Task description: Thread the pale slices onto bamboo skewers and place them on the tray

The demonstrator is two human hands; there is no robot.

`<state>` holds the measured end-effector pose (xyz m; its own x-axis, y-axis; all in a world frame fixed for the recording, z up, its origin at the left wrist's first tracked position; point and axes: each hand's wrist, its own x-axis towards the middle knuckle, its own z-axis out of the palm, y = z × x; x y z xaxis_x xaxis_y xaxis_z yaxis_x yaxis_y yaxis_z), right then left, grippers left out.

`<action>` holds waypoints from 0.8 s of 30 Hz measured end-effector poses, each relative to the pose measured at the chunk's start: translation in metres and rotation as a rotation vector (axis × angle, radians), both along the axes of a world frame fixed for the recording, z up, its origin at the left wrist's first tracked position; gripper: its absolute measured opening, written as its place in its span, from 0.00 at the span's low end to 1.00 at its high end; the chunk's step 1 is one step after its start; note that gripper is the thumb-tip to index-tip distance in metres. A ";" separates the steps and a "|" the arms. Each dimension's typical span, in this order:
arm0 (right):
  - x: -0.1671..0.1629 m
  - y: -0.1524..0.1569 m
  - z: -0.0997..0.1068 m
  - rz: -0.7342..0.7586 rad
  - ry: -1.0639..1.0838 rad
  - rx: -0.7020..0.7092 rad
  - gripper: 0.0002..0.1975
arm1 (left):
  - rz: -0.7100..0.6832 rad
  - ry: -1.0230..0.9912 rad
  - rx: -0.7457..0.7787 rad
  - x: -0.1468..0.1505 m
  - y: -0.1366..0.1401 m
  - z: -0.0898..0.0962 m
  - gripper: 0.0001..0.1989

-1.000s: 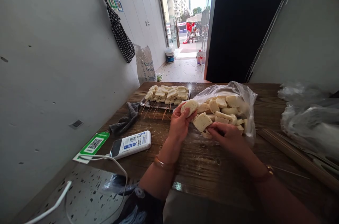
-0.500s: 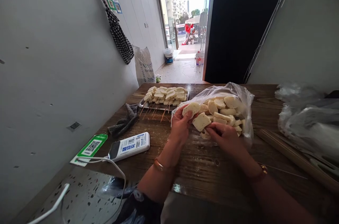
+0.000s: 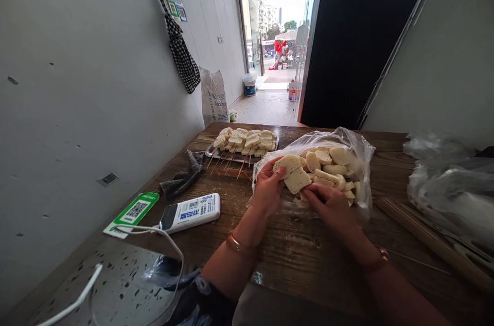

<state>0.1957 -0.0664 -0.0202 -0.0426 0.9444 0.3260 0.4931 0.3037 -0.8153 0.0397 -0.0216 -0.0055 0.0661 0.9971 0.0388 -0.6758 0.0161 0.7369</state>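
Observation:
My left hand (image 3: 270, 182) is closed around a pale, rounded bread slice (image 3: 287, 163), thumb on its face. Against its lower edge lies a squarer bread slice (image 3: 297, 180), which my right hand (image 3: 328, 205) pinches at the lower right corner. Whether a stick is also between those right fingertips is hidden. Just behind both hands, a clear plastic bag (image 3: 363, 154) lies spread open with many more bread slices (image 3: 335, 169) in it. Farther left, a metal tray (image 3: 211, 152) bears skewered bread slices (image 3: 252, 140), their wooden sticks (image 3: 242, 165) pointing toward me.
On the left of the wooden table (image 3: 293, 254) lie a dark cloth (image 3: 181, 182), a white power bank (image 3: 195, 213) with a cable, and a green QR card (image 3: 135, 211). At right are crumpled plastic bags (image 3: 455, 177), a long brown roll (image 3: 417, 228) and a thin stick (image 3: 420, 263).
The squarer slice has come up against the rounded one, where a gap showed between them before. Both hands keep their grip. The whole view has shifted slightly.

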 end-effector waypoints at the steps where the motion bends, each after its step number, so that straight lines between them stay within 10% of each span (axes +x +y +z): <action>1: 0.000 0.000 0.000 0.001 -0.001 0.001 0.13 | -0.012 -0.013 -0.006 -0.002 0.000 0.001 0.23; 24: 0.012 -0.003 -0.003 -0.007 0.004 -0.175 0.16 | -0.020 0.122 0.091 -0.010 -0.011 0.007 0.22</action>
<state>0.2080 -0.0697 -0.0229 -0.0348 0.9870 0.1568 0.4913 0.1535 -0.8574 0.0293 -0.0324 0.0017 0.0960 0.9882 0.1190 -0.5813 -0.0414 0.8127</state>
